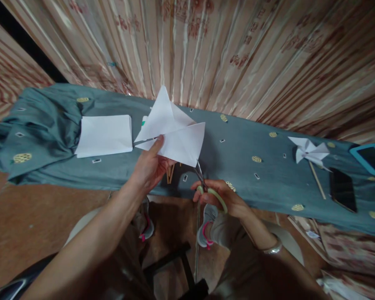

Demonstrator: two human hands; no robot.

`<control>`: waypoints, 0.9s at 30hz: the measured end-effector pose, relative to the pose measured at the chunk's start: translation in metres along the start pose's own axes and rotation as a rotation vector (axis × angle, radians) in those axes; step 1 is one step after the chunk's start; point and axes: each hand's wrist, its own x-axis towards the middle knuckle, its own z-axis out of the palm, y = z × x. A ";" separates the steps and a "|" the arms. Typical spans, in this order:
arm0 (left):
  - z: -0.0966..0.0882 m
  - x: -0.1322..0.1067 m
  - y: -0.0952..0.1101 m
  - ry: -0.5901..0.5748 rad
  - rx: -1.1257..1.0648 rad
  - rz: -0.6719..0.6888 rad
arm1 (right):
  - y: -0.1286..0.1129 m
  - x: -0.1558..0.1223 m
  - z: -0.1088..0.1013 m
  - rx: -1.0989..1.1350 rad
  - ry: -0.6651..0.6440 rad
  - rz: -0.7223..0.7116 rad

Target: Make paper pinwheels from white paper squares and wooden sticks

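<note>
My left hand [152, 166] is closed on a white sheet of paper [179, 143], thumb on top and fingers beneath. The paper has cuts running in from its corners, and its flaps stand a little apart. In my right hand [220, 193] are scissors [202, 179] with pale green handles, my fingers in the loops. Their blades point up at the paper's lower right corner and touch or overlap it; whether they are cutting there I cannot tell. Below the paper, wooden sticks [170, 174] show in part. A white item with a green mark [144, 121] is mostly hidden behind it.
A stack of white paper [105, 135] lies to the left on the grey-green cloth [237, 146]. To the right are a paper pinwheel [308, 152] on a stick, a dark phone [343, 189] and a blue-framed device [370, 158]. A curtain [206, 54] hangs behind.
</note>
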 end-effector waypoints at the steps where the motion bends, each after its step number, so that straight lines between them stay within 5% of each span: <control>1: 0.000 0.000 -0.001 -0.001 0.006 0.002 | 0.001 0.001 0.000 0.004 0.006 -0.006; 27: 0.002 -0.004 -0.008 -0.011 0.048 -0.027 | 0.001 0.004 0.000 0.013 0.070 0.000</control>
